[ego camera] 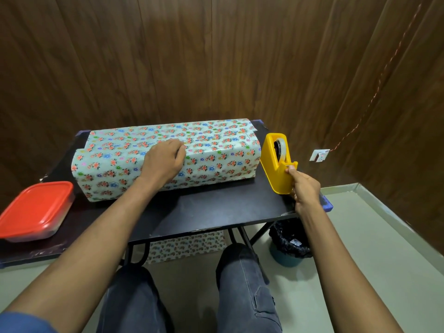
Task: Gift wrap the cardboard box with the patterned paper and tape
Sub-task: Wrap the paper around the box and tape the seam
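Dark table (216, 210); left hand (163, 162) flat on papered box (216, 150); right hand (304, 188) pinching dispenser (276, 164).

We find the wrapped box (168, 159) lying lengthwise across the worktop (211, 210), under our left hand (163, 162), which rests on its top near the middle. Our right hand (304, 186) is at the worktop's right edge, touching the near end of the tape dispenser (276, 162). The dispenser stands just beside the box's right end, between the two hands. Well to the left of our left hand, a lidded container (36, 210) sits on the worktop's near left part. Below the right hand, a lined bin (288, 243) stands on the floor (374, 236) beside the worktop's legs. Loose paper (187, 246) lies on the floor under the worktop, and our knees (237, 255) are before it.
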